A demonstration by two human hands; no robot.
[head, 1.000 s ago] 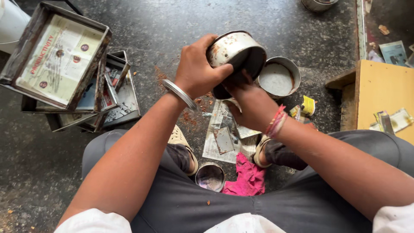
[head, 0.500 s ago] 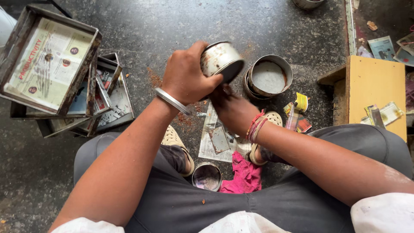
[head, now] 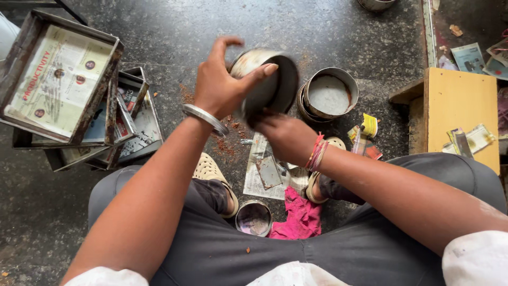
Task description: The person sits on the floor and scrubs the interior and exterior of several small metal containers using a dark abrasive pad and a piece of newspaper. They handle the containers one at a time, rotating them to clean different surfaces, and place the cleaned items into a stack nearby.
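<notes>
Above my knees, my left hand [head: 219, 87] grips the round metal tin [head: 267, 79], tilted; my right hand [head: 286, 135] closes under its rim, working it. A stacked tin [head: 328, 95] beside seems done; this one isn't yet

Trays [head: 63, 100] left, tins [head: 328, 95] right; bare floor [head: 174, 37] btwn.

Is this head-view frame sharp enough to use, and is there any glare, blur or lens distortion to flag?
Head view: soft, even light with faint shadows; a mild sheen on the dark stone floor. The left hand and the round metal tin it grips show slight motion blur, as does the right hand. Wide-angle stretch bends the stacked trays and the yellow board near the edges.
</notes>
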